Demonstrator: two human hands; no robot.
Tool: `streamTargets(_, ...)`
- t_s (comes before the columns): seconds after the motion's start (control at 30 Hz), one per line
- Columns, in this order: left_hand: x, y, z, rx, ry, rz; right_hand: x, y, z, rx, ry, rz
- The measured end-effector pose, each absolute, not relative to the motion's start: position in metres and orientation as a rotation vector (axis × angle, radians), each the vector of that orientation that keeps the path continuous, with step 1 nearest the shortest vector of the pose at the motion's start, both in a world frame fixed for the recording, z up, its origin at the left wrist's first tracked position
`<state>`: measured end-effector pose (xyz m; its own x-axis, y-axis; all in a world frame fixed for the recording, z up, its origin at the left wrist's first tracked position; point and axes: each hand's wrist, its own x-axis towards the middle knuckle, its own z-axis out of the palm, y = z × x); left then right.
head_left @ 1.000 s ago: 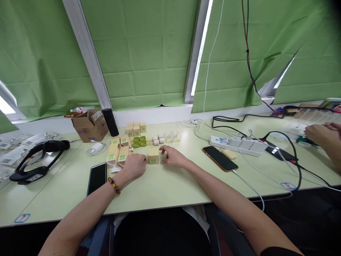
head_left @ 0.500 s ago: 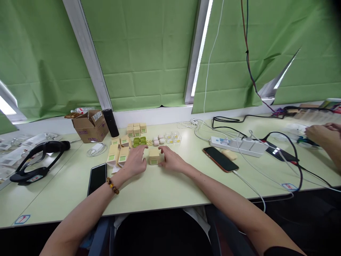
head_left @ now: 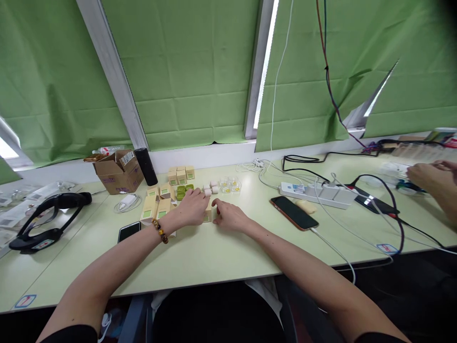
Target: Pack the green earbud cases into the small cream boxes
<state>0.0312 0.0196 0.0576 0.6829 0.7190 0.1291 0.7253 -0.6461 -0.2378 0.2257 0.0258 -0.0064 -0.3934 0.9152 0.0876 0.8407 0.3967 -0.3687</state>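
Observation:
A small cream carton (head_left: 207, 216) with a green label stands on the table between my hands. My left hand (head_left: 193, 208) reaches over it from the left with bent, closed fingers at its top, hiding much of the carton. My right hand (head_left: 229, 216) is just beside its right side, thumb and index finger apart; contact there is unclear. Several cream cartons (head_left: 164, 206) with raised flaps stand to the left. Beyond my hands are green square containers (head_left: 181, 192), pale pink-white pieces (head_left: 214, 186) and clear cups with yellow bits (head_left: 230, 186).
More small cartons (head_left: 181, 175) stand at the back. A phone (head_left: 129, 230) is partly under my left forearm; another phone (head_left: 294, 213) lies right, near a power strip (head_left: 317, 194) with cables. Left are a cardboard box (head_left: 117, 177), black cylinder (head_left: 146, 166) and black headset (head_left: 50, 221). Another person's hands (head_left: 433, 176) work far right.
My left hand has moved right, from beside the small carton to over it, and its fingers have closed in. My right hand has stayed nearly in place.

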Motion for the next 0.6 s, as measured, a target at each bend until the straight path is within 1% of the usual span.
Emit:
streamTargets(0.07, 0.036, 0.027, 0.065, -2.658, -1.175, 0.062, 0.225, 0.025, -0.006, -1.543, -2.389, 0.375)
streamTargets(0.13, 0.038, 0.041, 0.074, -2.668, -1.193, 0.076, 0.225, 0.024, -0.005, -1.541, -2.391, 0.376)
streamTargets(0.3, 0.03, 0.103, 0.102, -2.496, -1.325, -0.181, 0.225, 0.023, -0.005, -1.542, -2.39, 0.394)
streamTargets(0.4, 0.02, 0.145, 0.112, -2.409, -1.402, -0.275, 0.225, 0.023, -0.004, -1.549, -2.399, 0.395)
streamTargets(0.5, 0.011, 0.176, 0.105, -2.344, -1.483, -0.264, 0.224, 0.021, -0.003, -1.561, -2.408, 0.395)
streamTargets(0.6, 0.007, 0.196, 0.086, -2.328, -1.536, -0.238, 0.223, 0.019, -0.002, -1.566, -2.419, 0.383)
